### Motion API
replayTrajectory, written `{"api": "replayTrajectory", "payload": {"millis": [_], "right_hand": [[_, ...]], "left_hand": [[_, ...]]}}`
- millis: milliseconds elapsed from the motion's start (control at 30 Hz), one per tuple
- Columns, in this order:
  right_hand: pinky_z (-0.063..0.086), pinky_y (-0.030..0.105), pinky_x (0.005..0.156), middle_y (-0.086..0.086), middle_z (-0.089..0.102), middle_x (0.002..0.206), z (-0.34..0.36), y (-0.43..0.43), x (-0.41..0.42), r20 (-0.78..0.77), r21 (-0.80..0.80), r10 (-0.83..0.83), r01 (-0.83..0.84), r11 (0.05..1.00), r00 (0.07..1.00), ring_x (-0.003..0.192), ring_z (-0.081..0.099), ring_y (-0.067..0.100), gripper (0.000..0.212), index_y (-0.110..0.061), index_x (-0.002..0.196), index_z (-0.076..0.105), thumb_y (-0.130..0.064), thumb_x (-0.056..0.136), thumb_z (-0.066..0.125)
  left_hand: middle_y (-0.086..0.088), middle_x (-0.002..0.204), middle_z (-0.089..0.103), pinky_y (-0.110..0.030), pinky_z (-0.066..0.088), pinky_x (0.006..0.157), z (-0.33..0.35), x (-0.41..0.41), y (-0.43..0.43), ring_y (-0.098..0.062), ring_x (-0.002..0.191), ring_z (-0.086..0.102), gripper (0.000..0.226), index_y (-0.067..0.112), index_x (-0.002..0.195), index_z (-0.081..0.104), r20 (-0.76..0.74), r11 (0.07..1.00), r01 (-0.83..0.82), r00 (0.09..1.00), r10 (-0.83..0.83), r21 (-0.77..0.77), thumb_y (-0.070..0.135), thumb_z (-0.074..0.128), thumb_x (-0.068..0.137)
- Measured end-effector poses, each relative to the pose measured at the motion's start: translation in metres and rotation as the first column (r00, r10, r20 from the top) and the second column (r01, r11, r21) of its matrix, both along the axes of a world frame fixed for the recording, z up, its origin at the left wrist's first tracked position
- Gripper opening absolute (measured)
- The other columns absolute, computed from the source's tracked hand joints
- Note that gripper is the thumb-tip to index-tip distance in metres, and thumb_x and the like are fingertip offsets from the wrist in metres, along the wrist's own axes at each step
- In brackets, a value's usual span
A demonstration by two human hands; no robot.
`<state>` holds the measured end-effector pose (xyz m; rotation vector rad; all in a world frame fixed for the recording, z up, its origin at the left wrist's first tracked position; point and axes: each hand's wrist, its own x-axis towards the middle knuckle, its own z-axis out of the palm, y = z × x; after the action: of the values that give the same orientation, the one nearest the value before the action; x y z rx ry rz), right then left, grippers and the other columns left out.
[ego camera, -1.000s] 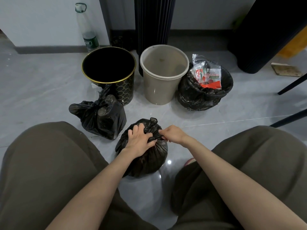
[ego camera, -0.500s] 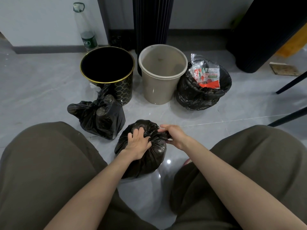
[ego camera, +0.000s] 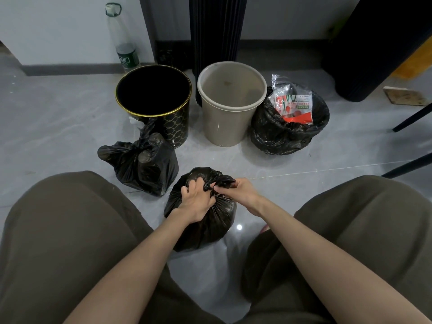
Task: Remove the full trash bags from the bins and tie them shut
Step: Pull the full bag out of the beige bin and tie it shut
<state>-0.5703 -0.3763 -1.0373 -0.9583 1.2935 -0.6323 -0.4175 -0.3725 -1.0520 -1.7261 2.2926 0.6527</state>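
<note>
Knot stage on the trash bag (ego camera: 203,230), which sits on the floor (ego camera: 70,127) right in front of me. Left hand (ego camera: 196,202) grips the bunched neck, fingers curled into the plastic; right hand (ego camera: 243,191) pinches the loose tail just beside it. Best bet, I reckon: keep the neck squeezed low and pull the tail snug, not hard, since thin plastic tears. Third bag (ego camera: 273,136), over on the right, is open-topped.

Person, 2 hands in view: left hand (ego camera: 197,202) and right hand (ego camera: 243,192), both bare. Left forearm (ego camera: 140,265) and right forearm (ego camera: 315,249) are uncovered to the frame edge at 7 and 5 o'clock. Left trouser leg (ego camera: 70,230) at 8 o'clock and right trouser leg (ego camera: 362,218) at 4 o'clock are loose, plain olive-brown cloth with soft folds. Small pinkish patch (ego camera: 265,228) at the right leg's inner edge, not identifiable.
</note>
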Motion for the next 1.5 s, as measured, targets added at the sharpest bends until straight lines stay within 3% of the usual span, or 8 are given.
{"api": "replayTrajectory", "payload": {"millis": [233, 400, 467, 667, 933, 1167, 1267, 1500], "right_hand": [[0.056, 0.018, 0.078, 0.007, 0.072, 0.095, -0.016, 0.002, 0.01, 0.442, 0.318, -0.444, 0.326, 0.89, 0.78, 0.094, 0.066, 0.015, 0.017, 0.001, 0.1, 0.065, -0.012, 0.094, 0.055], [0.052, 0.021, 0.075, 0.002, 0.069, 0.076, -0.012, -0.006, 0.004, 0.363, 0.331, -0.601, 0.504, 0.798, 0.712, 0.079, 0.065, 0.012, 0.014, -0.006, 0.089, 0.066, -0.015, 0.094, 0.057], [0.05, 0.02, 0.075, 0.003, 0.065, 0.071, -0.008, -0.011, 0.002, 0.313, 0.23, -0.574, 0.526, 0.819, 0.757, 0.073, 0.061, 0.013, 0.015, -0.005, 0.088, 0.067, -0.015, 0.094, 0.058], [0.049, 0.008, 0.069, 0.003, 0.069, 0.07, 0.01, -0.016, 0.009, -0.029, -0.202, -0.321, 0.309, 0.929, 0.947, 0.06, 0.06, 0.005, 0.016, 0.0, 0.091, 0.073, -0.011, 0.09, 0.062], [0.036, 0.012, 0.045, 0.006, 0.063, 0.07, 0.019, -0.018, 0.014, 0.172, -0.052, -0.303, 0.316, 0.947, 0.937, 0.041, 0.038, 0.001, 0.014, -0.005, 0.081, 0.07, -0.007, 0.09, 0.06], [0.039, 0.024, 0.06, 0.006, 0.062, 0.056, 0.004, -0.016, 0.007, -0.388, -0.344, -0.152, 0.01, 0.939, 0.909, 0.053, 0.046, 0.008, 0.029, -0.013, 0.058, 0.068, -0.018, 0.086, 0.062], [0.039, 0.026, 0.062, 0.012, 0.068, 0.066, -0.004, -0.011, 0.003, -0.582, -0.3, -0.049, -0.158, 0.941, 0.812, 0.057, 0.049, 0.011, 0.024, -0.01, 0.071, 0.073, -0.02, 0.088, 0.06], [0.045, 0.028, 0.066, 0.008, 0.073, 0.077, -0.008, -0.012, 0.003, -0.592, -0.234, -0.041, -0.124, 0.964, 0.805, 0.068, 0.06, 0.017, 0.02, -0.014, 0.088, 0.077, -0.021, 0.091, 0.059]], "left_hand": [[-0.004, 0.117, 0.037, -0.037, 0.029, 0.091, -0.003, 0.004, -0.008, -0.023, 0.112, 0.033, 0.035, 0.028, 0.124, 0.044, -0.351, 0.965, -0.238, 0.899, 0.262, 0.11, 0.038, 0.049, 0.091], [-0.015, 0.101, 0.058, -0.026, 0.046, 0.079, 0.014, 0.006, -0.029, -0.02, 0.087, 0.058, 0.036, 0.002, 0.127, 0.05, -0.518, 0.427, -0.504, -0.049, 0.854, 0.751, 0.004, 0.03, 0.096], [-0.004, 0.066, 0.041, -0.017, 0.03, 0.055, 0.02, 0.011, -0.027, -0.008, 0.05, 0.041, 0.04, -0.004, 0.13, 0.045, -0.442, 0.333, -0.41, -0.205, 0.873, 0.849, -0.001, 0.025, 0.096], [-0.001, 0.068, 0.042, -0.02, 0.033, 0.06, 0.027, 0.012, -0.015, -0.009, 0.059, 0.035, 0.046, 0.003, 0.129, 0.05, -0.464, 0.399, -0.358, -0.114, 0.879, 0.844, -0.008, 0.018, 0.098], [0.002, 0.07, 0.046, -0.016, 0.032, 0.05, 0.024, 0.003, -0.005, -0.006, 0.06, 0.041, 0.047, 0.012, 0.129, 0.052, -0.446, 0.387, -0.339, -0.115, 0.888, 0.858, -0.005, 0.021, 0.098], [-0.001, 0.083, 0.058, -0.017, 0.048, 0.053, 0.023, -0.006, -0.005, -0.008, 0.069, 0.049, 0.035, 0.007, 0.125, 0.053, -0.467, 0.34, -0.362, -0.365, 0.805, 0.868, -0.001, 0.031, 0.1], [-0.004, 0.1, 0.067, -0.027, 0.051, 0.083, 0.023, -0.005, -0.005, -0.013, 0.084, 0.059, 0.025, 0.007, 0.116, 0.06, -0.585, 0.455, -0.475, -0.168, 0.793, 0.753, 0.004, 0.042, 0.098], [-0.011, 0.075, 0.069, -0.022, 0.054, 0.071, 0.031, 0.015, -0.007, -0.016, 0.07, 0.065, 0.024, 0.018, 0.102, 0.068, -0.734, 0.785, -0.592, 0.451, 0.508, 0.18, 0.013, 0.074, 0.079]]}}
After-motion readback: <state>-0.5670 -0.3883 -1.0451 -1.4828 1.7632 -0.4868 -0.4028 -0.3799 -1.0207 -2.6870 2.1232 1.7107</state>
